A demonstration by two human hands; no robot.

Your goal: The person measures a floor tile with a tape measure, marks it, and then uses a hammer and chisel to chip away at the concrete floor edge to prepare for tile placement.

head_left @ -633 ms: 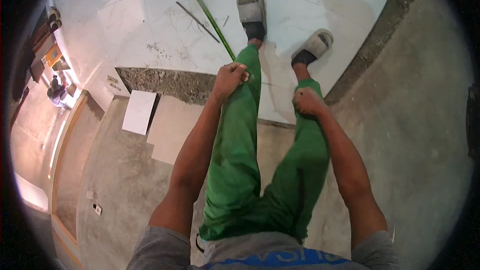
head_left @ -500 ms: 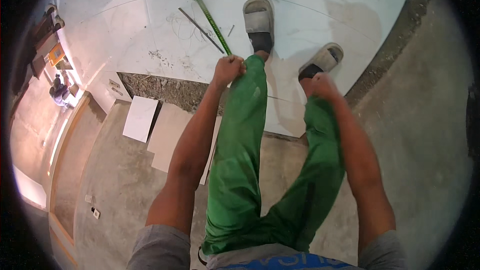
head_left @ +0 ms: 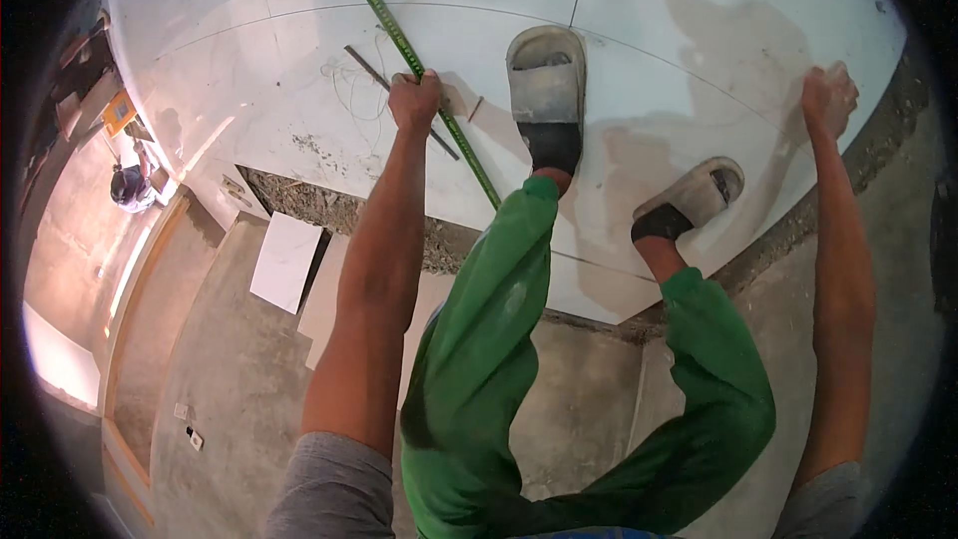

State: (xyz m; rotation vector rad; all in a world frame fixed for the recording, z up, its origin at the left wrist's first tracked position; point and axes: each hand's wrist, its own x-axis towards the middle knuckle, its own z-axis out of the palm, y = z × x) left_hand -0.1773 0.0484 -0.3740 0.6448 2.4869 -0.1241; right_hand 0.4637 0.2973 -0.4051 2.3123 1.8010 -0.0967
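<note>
Green ruler (head_left: 401, 42) looks light and stiff, best held by its edges; left hand (head_left: 414, 102) curls at it, right hand (head_left: 830, 100) well apart; whether either grips, I cannot tell.

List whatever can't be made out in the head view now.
Head view:
Green straightedge: far end, cut off by the top edge.
Left hand: palm side, hidden by its own back; grip unclear.
Right hand: underside self-hidden; contact with white floor tiles unclear.
Distant person at left: hands, too small to make out.
</note>
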